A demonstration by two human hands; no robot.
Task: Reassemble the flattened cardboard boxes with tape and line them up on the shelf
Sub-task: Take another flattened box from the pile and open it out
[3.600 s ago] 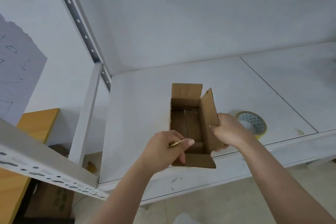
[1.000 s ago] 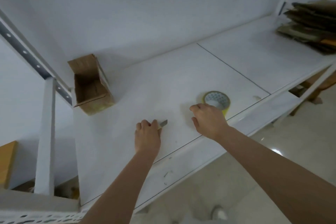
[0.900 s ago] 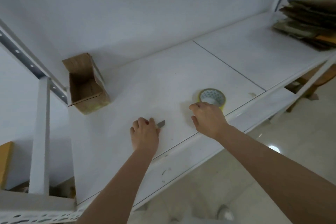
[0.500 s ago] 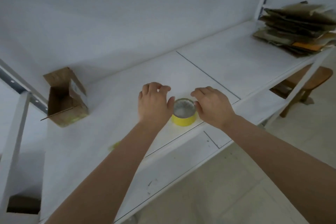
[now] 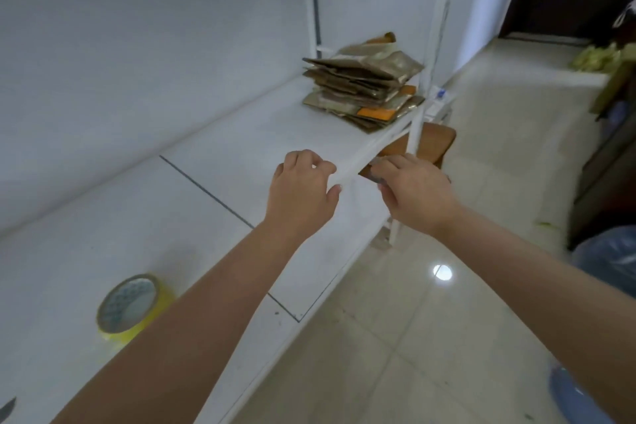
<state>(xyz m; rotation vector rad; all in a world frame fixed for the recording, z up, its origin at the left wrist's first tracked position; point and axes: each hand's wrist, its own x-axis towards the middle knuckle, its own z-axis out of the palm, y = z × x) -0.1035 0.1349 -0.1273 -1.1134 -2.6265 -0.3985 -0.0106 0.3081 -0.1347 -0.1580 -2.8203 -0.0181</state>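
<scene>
We see both arms stretched forward over the white shelf; the left hand hovers above the shelf surface with its fingers loosely curled, and it holds nothing; the right hand is just past the front edge of the shelf, near the left one but apart from it, with curled fingers; something small and dark shows at its fingertips, but we cannot tell if the hand grips anything. The stack of flattened cardboard boxes lies at the far right end of the shelf, beside a white upright post, well apart from both hands. The roll of tape, with a yellow rim, lies flat on the shelf near the left forearm; under the shelf, behind the post, a brown wooden stool stands on the tiled floor.
</scene>
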